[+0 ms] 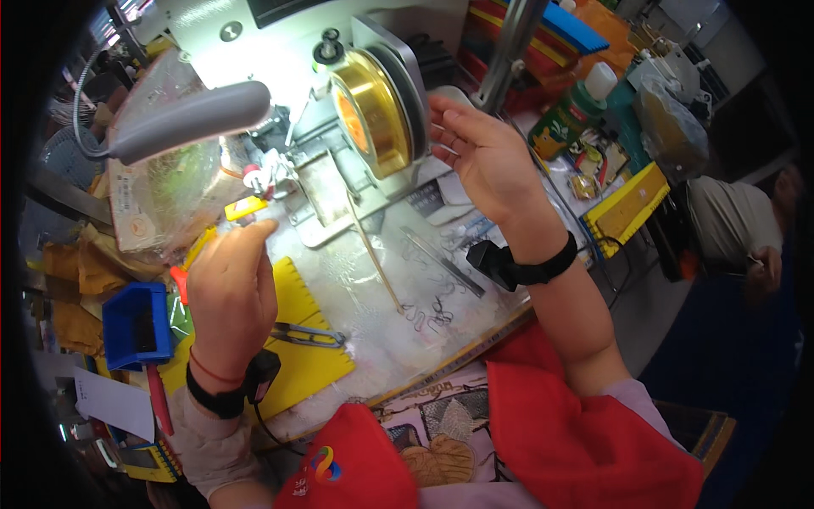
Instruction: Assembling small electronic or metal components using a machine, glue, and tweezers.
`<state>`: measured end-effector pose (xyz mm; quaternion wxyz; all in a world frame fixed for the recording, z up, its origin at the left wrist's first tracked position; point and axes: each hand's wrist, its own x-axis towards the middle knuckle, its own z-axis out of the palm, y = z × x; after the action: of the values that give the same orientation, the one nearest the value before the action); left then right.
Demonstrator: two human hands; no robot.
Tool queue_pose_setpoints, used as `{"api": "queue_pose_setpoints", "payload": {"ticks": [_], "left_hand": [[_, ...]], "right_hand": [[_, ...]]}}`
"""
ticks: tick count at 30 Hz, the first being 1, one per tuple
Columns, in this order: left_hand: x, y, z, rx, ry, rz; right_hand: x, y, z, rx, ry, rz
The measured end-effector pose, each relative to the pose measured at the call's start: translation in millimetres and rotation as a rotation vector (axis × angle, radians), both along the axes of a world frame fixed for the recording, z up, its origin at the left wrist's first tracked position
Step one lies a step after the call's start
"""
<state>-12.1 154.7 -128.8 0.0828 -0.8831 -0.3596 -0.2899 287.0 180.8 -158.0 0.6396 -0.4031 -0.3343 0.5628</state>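
Note:
My left hand [233, 288] is closed, its thumb and fingers bent together just below a small yellow piece [246, 208]; what it holds, if anything, is hidden. Below its fingers, grey-handled pliers [309, 335] lie on a yellow mat [318, 360]. My right hand [492, 165] has loosely bent, separated fingers beside the dark rim of a gold wheel [386, 110]; whether the fingertips touch it I cannot tell. The wheel stands on a grey metal machine with a flat plate [326, 191]. A thin wooden stick [373, 250] leans from that plate onto the table.
A grey lamp head [195, 119] hangs at upper left. Small bent wire pieces [437, 316] and a metal strip [445, 265] lie on the table [373, 373]. A green bottle [568, 114] stands right, a blue bin [140, 327] left. Another person [733, 220] is at far right.

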Motion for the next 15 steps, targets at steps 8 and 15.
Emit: {"api": "queue_pose_setpoints", "payload": {"ticks": [8,15], "left_hand": [[30,-47,-2,-0.531,0.211,-0.091],[74,-40,-45,-0.539,0.177,-0.358]], "right_hand": [[17,-121,34,0.157,-0.683,0.037],[-7,-153,-37,0.309,-1.488,0.132]]}}
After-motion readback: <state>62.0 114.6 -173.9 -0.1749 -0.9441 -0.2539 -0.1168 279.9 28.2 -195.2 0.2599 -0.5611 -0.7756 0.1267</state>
